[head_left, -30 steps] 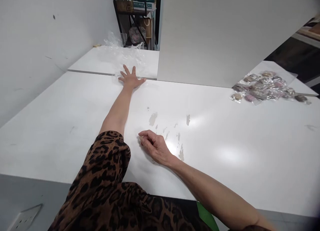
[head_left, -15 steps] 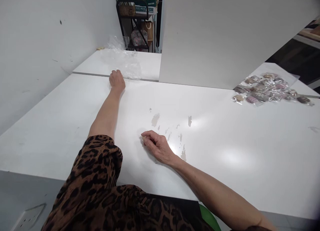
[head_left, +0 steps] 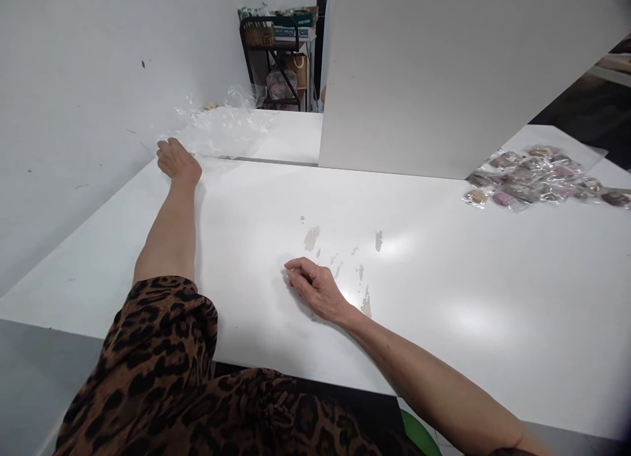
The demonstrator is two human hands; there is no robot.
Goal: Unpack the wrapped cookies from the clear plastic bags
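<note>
My left hand (head_left: 178,161) is stretched far out to the left, near the wall, with its fingers curled at the edge of a crumpled clear plastic bag (head_left: 229,129). The bag lies spread over the back of the white table, and the fingers appear closed on its near left edge. My right hand (head_left: 318,288) rests on the tabletop (head_left: 256,213) in front of me, thumb and forefinger pressed together. Whatever is between those fingertips, if anything, is too small to name.
Several individually wrapped small items (head_left: 532,177) lie piled on clear plastic at the right. A tall white panel (head_left: 404,81) stands across the table's back. The wall (head_left: 98,81) borders the left side. Behind is a black shelf rack (head_left: 271,47) with boxes.
My left hand has moved left toward the wall, and the clear plastic bag has shifted and spread left with it. My right hand keeps nearly the same place and pose.
</note>
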